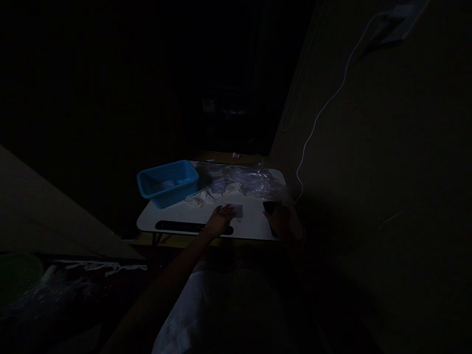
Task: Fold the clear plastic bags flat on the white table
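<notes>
The room is very dark and details are faint. My left hand [221, 220] lies with fingers stretched over the edge of a small, pale, flat piece [238, 211] on the white folding table [254, 228]. Its fingers look flat, not closed round the piece. On the table's right side, my right hand [280, 220] grips a dark, flat, phone-like object [269, 207], thumb on its left side. Most of that object is hidden under the hand. Behind both hands lies crumpled clear plastic [254, 179], with whitish scraps [201, 198] in front of it.
A blue plastic basin [173, 195] stands at the table's left, with something pale inside. A black slot [177, 226] runs along the front edge. A white cable [313, 123] hangs down the right wall from a socket. Behind the table lies a small cup [236, 155].
</notes>
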Motion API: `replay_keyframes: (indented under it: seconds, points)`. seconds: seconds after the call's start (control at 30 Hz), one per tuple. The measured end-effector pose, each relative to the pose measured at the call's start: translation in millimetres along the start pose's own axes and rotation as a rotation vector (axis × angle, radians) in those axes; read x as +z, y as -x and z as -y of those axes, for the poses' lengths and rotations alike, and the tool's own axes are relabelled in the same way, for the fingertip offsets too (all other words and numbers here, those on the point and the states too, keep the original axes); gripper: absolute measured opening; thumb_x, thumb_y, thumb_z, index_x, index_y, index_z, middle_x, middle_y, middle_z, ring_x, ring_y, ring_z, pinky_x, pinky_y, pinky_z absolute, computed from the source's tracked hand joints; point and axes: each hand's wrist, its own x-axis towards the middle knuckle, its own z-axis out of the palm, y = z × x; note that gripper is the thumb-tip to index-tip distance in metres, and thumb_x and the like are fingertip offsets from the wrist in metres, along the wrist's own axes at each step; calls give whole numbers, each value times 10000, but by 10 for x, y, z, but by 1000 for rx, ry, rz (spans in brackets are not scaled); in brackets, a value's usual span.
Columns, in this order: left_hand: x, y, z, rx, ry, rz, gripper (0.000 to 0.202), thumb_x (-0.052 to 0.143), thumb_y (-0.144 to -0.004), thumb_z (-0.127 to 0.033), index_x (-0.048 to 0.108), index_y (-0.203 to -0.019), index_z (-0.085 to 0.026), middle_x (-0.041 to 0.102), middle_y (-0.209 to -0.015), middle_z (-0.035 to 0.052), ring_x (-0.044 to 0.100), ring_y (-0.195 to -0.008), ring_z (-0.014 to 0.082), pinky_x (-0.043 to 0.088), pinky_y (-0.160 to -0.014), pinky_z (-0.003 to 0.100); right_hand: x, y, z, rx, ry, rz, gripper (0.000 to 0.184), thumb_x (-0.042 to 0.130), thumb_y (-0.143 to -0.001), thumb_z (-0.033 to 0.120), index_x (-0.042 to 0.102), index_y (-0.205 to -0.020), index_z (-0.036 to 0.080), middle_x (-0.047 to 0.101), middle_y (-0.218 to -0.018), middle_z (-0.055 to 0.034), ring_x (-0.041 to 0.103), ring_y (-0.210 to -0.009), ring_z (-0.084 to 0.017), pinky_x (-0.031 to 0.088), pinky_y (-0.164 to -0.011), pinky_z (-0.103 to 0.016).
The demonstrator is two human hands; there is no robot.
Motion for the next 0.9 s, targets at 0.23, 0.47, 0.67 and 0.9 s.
replay_keyframes:
  seconds: [0.23, 0.47, 0.67, 0.9]
  points:
    - [-43, 1, -23, 3, -3, 10, 365, 385, -813, -123, 504, -1148, -203, 447, -1284, 60, 338, -1220, 197, 270, -987, 416, 37, -27, 91, 56, -57, -22, 855, 541, -729, 461, 206, -1280, -99, 436, -1162, -339, 446, -1065, -364, 310, -854, -411]
    - [-29, 7, -22, 2, -4, 4, 369, 390, -808, -131, 498, -1155, -193, 446, -1285, 65, 351, -1211, 201, 271, -985, 417, 27, 194, 327, -124, -131, -156, 449, 391, -813, 324, 455, -1171, 60, 463, -1208, -204, 387, -1121, -298, 258, -918, -423]
    - [-43, 19, -35, 8, -20, 7, 374, 384, -806, -123, 492, -1161, -168, 475, -1255, 91, 384, -1190, 201, 281, -981, 419, 156, 318, 687, -464, -195, -40, 447, 330, -817, 207, 403, -1238, 72, 406, -1300, -130, 290, -1222, -212, 160, -1012, -373]
    - [-58, 23, -44, -14, 11, 19, 383, 380, -804, -131, 483, -1171, -162, 472, -1256, 102, 390, -1186, 196, 271, -991, 418, 176, 386, 769, -558, -153, -20, 512, 230, -875, 374, 340, -1284, 86, 288, -1373, -131, 157, -1288, -219, 66, -1029, -456]
